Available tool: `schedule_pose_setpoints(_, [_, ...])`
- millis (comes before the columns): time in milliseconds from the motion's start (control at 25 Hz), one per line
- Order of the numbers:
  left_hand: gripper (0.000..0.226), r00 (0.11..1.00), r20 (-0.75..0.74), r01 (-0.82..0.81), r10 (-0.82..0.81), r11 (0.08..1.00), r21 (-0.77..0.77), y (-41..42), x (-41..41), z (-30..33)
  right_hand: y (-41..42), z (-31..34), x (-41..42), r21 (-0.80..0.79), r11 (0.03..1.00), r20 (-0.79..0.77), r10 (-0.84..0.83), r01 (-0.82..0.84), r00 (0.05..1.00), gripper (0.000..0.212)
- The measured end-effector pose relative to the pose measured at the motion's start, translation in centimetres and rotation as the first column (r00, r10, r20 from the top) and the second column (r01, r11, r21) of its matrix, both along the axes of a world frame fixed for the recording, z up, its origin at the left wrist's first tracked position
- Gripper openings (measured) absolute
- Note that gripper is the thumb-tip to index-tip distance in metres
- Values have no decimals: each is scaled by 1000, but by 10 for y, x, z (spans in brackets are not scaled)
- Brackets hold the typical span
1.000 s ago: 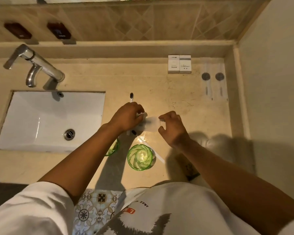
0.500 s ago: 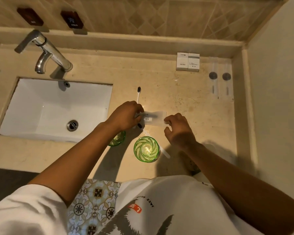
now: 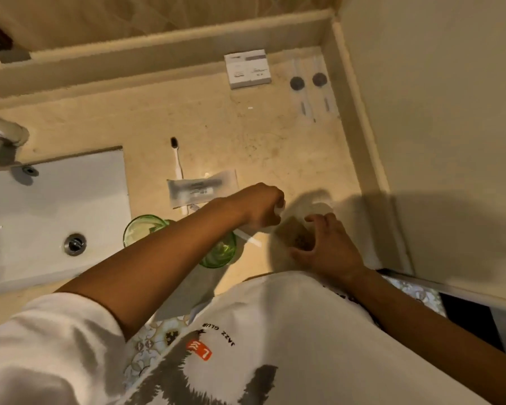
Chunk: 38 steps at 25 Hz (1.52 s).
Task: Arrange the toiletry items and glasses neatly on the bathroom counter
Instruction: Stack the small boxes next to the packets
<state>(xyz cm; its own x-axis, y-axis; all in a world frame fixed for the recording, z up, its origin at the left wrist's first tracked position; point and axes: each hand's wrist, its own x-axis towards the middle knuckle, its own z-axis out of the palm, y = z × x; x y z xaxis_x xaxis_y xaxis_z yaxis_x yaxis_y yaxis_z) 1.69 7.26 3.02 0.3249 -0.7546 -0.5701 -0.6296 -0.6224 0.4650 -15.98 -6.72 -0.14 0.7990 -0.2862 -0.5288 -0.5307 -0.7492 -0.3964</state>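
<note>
Both hands have left the clear sachet (image 3: 202,189), which half a second ago they were straightening between them; it now lies flat on the counter (image 3: 275,135), just beyond the two green glasses. That item looks settled, so I would judge the work has moved on to the right-hand end.

From the head view, the left hand (image 3: 259,207) reaches across the body, its fingers curled down over something pale at the knuckles; what it is I cannot make out. The right hand (image 3: 326,247) has its fingers and thumb curled round a small brownish object (image 3: 292,233), blurred, possibly a soap bar or packet. A pale round shape (image 3: 319,200) lies just past them, too smeared to name.

The left forearm crosses over the near green glass (image 3: 218,252) and hides most of it; the other green glass (image 3: 142,229) stands beside the sink (image 3: 56,206). A toothbrush (image 3: 177,159) lies pointing away, its handle running under the sachet. A white stick (image 3: 247,236) pokes out beneath the left wrist. At the back stand two white boxes (image 3: 248,68) side by side, and two clear packets (image 3: 311,89) near the corner. The glass under the arm could be knocked when that arm pulls back.
</note>
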Motion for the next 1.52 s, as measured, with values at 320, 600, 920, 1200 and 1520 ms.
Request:
schedule_pose_setpoints(320, [36, 969, -210, -105, 131, 986, 130, -23, -17, -28, 0, -11, -5, 5, 1000, 10, -1, 1, 1000, 69])
schedule_pose_setpoints(600, [67, 878, -322, -371, 353, 929, 6, -18, 20, -21, -18, -12, 38, 72, 996, 195, -71, 58, 978, 67])
schedule_pose_setpoints(920, [63, 837, -134, -545, 530, 792, -273, -16, 118, -6, -56, -1, 192, 140, 988, 422, 3, -68, 907, 71])
schedule_pose_setpoints(1200, [64, 711, -118, -681, 693, 637, -360, -26, 221, -14, -71, -5, 316, 225, 974, 514, -136, 20, 847, 60])
schedule_pose_setpoints(1520, [70, 585, -93, -758, 806, 502, -416, -40, 267, -43, -72, -35, 383, 253, 966, 548, -180, 44, 817, 45])
